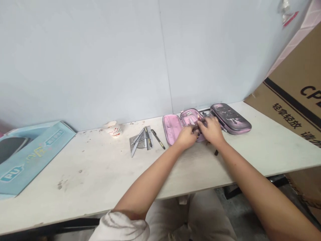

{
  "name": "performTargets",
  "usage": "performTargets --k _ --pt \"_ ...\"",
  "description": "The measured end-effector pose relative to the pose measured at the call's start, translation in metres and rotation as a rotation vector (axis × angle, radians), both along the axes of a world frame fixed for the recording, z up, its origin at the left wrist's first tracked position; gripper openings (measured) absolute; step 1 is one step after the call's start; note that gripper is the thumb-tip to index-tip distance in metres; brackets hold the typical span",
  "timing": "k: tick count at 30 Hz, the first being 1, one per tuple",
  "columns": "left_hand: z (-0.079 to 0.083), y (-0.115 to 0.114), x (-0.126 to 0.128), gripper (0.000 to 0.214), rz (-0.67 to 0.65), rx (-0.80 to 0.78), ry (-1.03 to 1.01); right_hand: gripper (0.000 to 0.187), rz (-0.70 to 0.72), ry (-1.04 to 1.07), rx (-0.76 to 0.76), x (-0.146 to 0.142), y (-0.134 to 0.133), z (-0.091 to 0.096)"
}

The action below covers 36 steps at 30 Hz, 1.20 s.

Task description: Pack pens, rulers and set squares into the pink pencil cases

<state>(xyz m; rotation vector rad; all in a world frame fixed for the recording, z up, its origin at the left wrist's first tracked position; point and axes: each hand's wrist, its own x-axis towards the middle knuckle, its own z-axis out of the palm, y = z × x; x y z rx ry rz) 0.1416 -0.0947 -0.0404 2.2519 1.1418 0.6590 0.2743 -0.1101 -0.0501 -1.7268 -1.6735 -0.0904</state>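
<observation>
An open pink pencil case (173,128) lies on the table under both my hands. My left hand (188,136) is closed over its front part, fingers bent; what it pinches is too blurred to make out. My right hand (212,129) is closed beside it, with the tip of a reddish pencil (199,117) rising at its fingertips. Much of the case's inside is covered by my fingers. Just right of my right hand lies a closed dark pencil case (232,117) with pink patches. A black pen (157,139) rests left of the open case.
Set-square-like rulers (139,140) and a pen lie stacked on the table (100,174). Farther left are a paper cup (113,129) and a light blue box (37,157). A large cardboard box (288,97) leans at the right. The wall (112,60) borders the table's back.
</observation>
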Motion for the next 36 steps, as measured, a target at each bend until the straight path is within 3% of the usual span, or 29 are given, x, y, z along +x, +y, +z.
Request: performTargets --k 5,10,13,17,21,24,27,30,33,36 --pt "-0.004 -0.007 0.008 0.033 0.010 0.136 0.198 0.042 -0.140 -0.261 -0.143 0.025 -0.005 -0.005" --pt "0.003 -0.012 -0.023 0.034 0.033 0.194 0.248 0.041 -0.096 -0.327 -0.112 0.012 -0.008 -0.005" --pt "0.008 -0.008 -0.062 0.033 0.095 0.240 0.239 0.037 0.029 -0.357 -0.044 -0.014 -0.010 0.001" --pt "0.010 -0.003 -0.123 0.030 0.246 0.251 0.246 0.034 0.256 -0.413 0.007 -0.070 -0.015 0.011" --pt "0.002 -0.008 -0.174 0.028 0.351 0.280 0.250 0.034 0.415 -0.520 0.004 -0.128 -0.017 0.010" --pt "-0.009 -0.015 -0.196 0.026 0.352 0.310 0.237 0.030 0.435 -0.639 -0.043 -0.157 -0.012 0.003" --pt "-0.018 -0.020 -0.204 0.027 0.327 0.371 0.186 0.028 0.335 -0.714 -0.084 -0.166 -0.007 0.002" --pt "-0.020 -0.023 -0.202 0.034 0.271 0.488 0.151 0.030 0.215 -0.722 -0.007 -0.157 -0.009 0.012" --pt "-0.016 -0.027 -0.196 0.041 0.226 0.611 0.203 0.029 0.242 -0.704 0.065 -0.141 -0.019 0.022" --pt "-0.012 -0.035 -0.187 0.035 0.188 0.634 0.347 0.029 0.303 -0.653 0.087 -0.126 -0.033 0.024"
